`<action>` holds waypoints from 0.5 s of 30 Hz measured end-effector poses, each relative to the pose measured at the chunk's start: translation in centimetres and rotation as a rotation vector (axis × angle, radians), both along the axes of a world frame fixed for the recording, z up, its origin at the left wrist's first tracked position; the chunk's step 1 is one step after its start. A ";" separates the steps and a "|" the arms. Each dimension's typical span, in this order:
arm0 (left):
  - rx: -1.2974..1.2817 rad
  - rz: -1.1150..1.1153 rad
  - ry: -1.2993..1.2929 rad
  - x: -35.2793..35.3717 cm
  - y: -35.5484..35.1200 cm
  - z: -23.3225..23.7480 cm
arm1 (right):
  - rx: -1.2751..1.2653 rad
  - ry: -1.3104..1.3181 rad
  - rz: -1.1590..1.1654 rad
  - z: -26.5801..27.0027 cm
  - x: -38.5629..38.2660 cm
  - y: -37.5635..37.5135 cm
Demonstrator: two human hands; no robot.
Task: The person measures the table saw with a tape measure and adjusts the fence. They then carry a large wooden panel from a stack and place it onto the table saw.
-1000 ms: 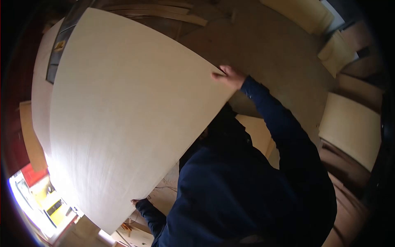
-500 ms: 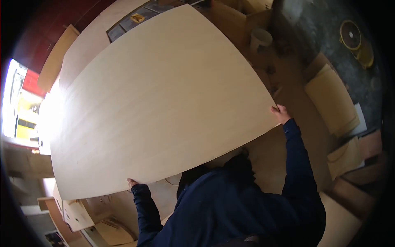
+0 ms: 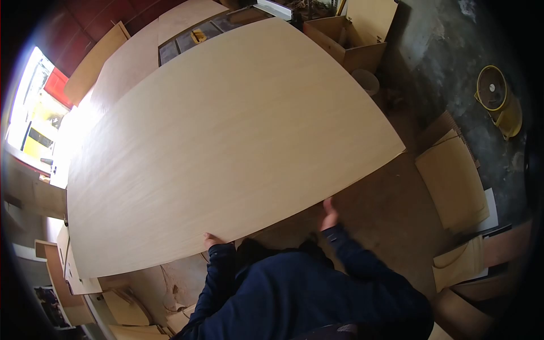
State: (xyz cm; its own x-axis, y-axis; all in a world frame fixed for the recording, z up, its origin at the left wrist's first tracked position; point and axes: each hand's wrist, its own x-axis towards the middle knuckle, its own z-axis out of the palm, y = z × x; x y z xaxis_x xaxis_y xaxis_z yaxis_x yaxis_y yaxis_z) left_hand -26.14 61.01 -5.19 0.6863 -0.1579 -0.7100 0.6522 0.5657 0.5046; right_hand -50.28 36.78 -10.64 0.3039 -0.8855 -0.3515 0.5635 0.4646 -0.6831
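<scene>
A large pale plywood sheet (image 3: 238,136) fills the middle of the view, its near edge running just in front of my body. My left hand (image 3: 213,241) grips that near edge, thumb on top and the other fingers hidden beneath. Further right along the same edge is my right hand (image 3: 329,216), slightly blurred. Its thumb points up at the edge, and its other fingers are hidden, so its grip does not show. The sheet's right corner sticks out beyond my right hand.
Behind the sheet lie a dark machine top (image 3: 184,45) with a yellow piece and another pale board (image 3: 133,59). An open wooden box (image 3: 362,56) and a bucket (image 3: 367,82) stand at back right. Board offcuts (image 3: 453,181) lean by the right wall, near a yellow round-faced device (image 3: 492,88).
My right hand has left the sheet's right corner and moved left along the near edge. My left hand appears further right along that edge. The view has shifted too.
</scene>
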 end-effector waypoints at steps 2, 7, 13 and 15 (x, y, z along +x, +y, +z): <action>0.151 -0.074 -0.003 -1.6 -1.4 -1.1 | 0.247 -0.201 0.116 1.4 4.8 4.5; 0.043 0.043 0.191 -3.7 -1.1 -1.1 | 0.524 -0.249 0.240 5.0 7.2 3.5; -0.292 0.192 -0.484 6.4 17.9 -1.6 | 0.499 0.019 0.161 3.6 7.2 2.9; -0.279 0.087 -0.525 11.0 25.2 -3.8 | 0.473 0.038 0.154 4.4 6.8 3.0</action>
State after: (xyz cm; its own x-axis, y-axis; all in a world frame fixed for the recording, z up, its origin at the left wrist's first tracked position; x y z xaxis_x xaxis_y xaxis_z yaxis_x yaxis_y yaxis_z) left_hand -15.15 86.17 -8.95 0.9527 -0.2173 -0.2123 0.3015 0.7631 0.5717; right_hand -43.45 39.74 -6.24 0.3981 -0.5724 -0.7169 0.4431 0.8042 -0.3961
